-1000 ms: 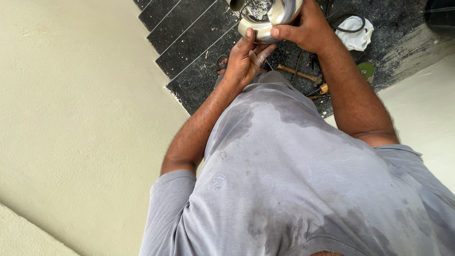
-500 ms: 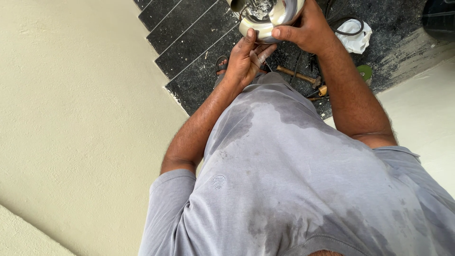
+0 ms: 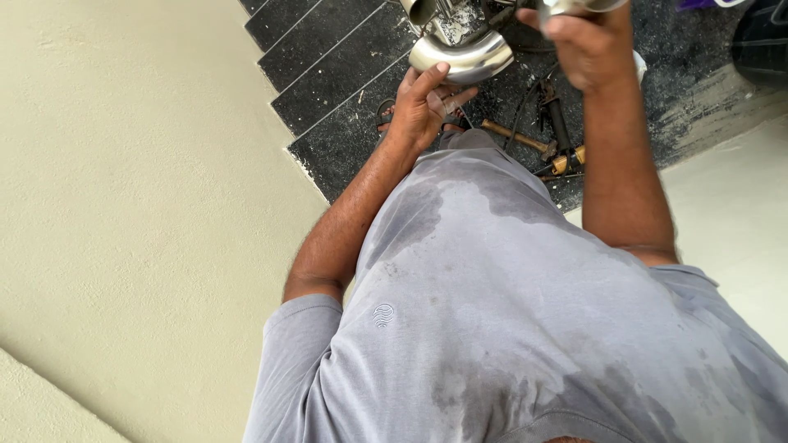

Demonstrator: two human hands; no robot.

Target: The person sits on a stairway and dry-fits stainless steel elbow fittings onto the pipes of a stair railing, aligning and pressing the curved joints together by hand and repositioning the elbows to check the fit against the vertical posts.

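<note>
A shiny curved steel pipe elbow (image 3: 464, 56) hangs at the top of the view above dark stair treads. My left hand (image 3: 423, 107) is under it, fingers spread, with the fingertips touching its lower rim. My right hand (image 3: 587, 45) is raised at the top right and closed around another piece of shiny steel pipe (image 3: 574, 5), mostly cut off by the frame's upper edge. My grey, sweat-darkened shirt (image 3: 525, 312) fills the lower half of the view.
Black stone steps (image 3: 328, 74) run down at the upper left beside a cream wall (image 3: 123, 205). Wooden-handled tools (image 3: 525, 141) and a cable lie on the dark landing below my hands. A pale floor edge (image 3: 739, 213) is at the right.
The view has shifted downward. My left hand has opened and now only touches the elbow from below. My right hand has moved right and away from the elbow.
</note>
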